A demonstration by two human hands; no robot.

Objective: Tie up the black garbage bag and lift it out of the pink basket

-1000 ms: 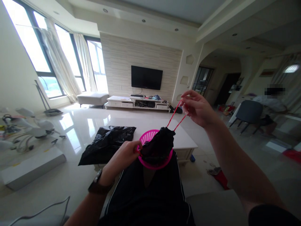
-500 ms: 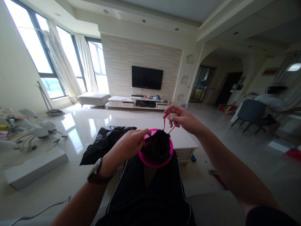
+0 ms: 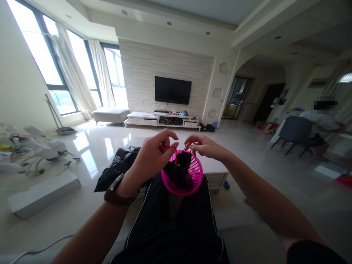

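Observation:
A pink perforated plastic basket point(image 3: 197, 174) rests on my lap, between my thighs. Inside it sits a crumpled black bag point(image 3: 178, 176), with red drawstrings point(image 3: 176, 157) coming up from its gathered top. My left hand point(image 3: 152, 156), with a watch on the wrist, pinches a red drawstring at the basket's left side. Opposite it, my right hand point(image 3: 205, 146) closes its fingertips on red cord just above the basket's far rim. Both hands are close together over the bag. Part of the bag's left side is hidden behind my left hand.
A white low table point(image 3: 211, 165) stands before my knees, with a black plastic sheet or bag point(image 3: 114, 170) on its left part. A long white box point(image 3: 44, 194) lies on the floor at left. A person sits by a dark chair point(image 3: 295, 130) at far right.
My right hand has come down and left, nearer my left hand, which has risen slightly. The black bag has shifted left and narrowed at its top, uncovering the basket's right wall.

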